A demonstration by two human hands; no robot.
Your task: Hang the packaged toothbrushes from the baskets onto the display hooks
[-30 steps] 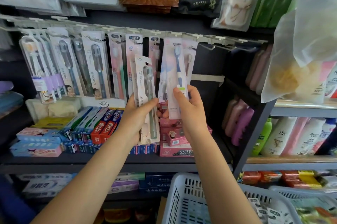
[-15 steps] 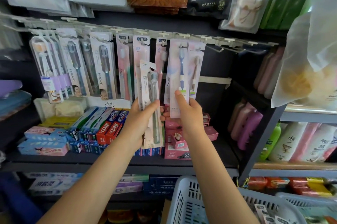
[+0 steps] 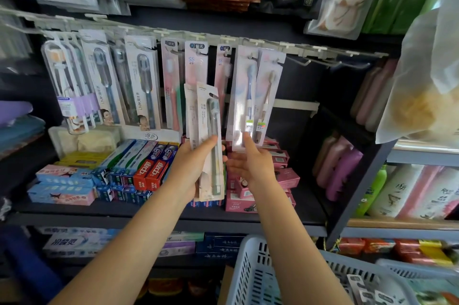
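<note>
My left hand (image 3: 192,168) grips a small stack of cream toothbrush packs (image 3: 207,135), held upright in front of the shelf. A pale pack with a blue toothbrush (image 3: 244,96) hangs from a hook on the display rail (image 3: 250,42). Beside it hangs a pack with a brown brush (image 3: 269,91). My right hand (image 3: 250,163) is just below the blue pack, fingers relaxed, its index fingertip at the pack's lower edge. More packaged toothbrushes (image 3: 141,83) hang along the rail to the left. A white basket (image 3: 250,270) with packs in it sits at the bottom right.
Bare hooks (image 3: 320,60) stick out at the rail's right end. Toothpaste boxes (image 3: 146,168) and pink boxes (image 3: 280,175) fill the shelf under the rail. Bottles (image 3: 337,168) stand on the right shelves. Bagged goods (image 3: 422,76) hang at the upper right.
My right hand has let go of the blue toothbrush pack, which now hangs on its hook, and has dropped to the pack's lower edge. My left hand keeps its packs.
</note>
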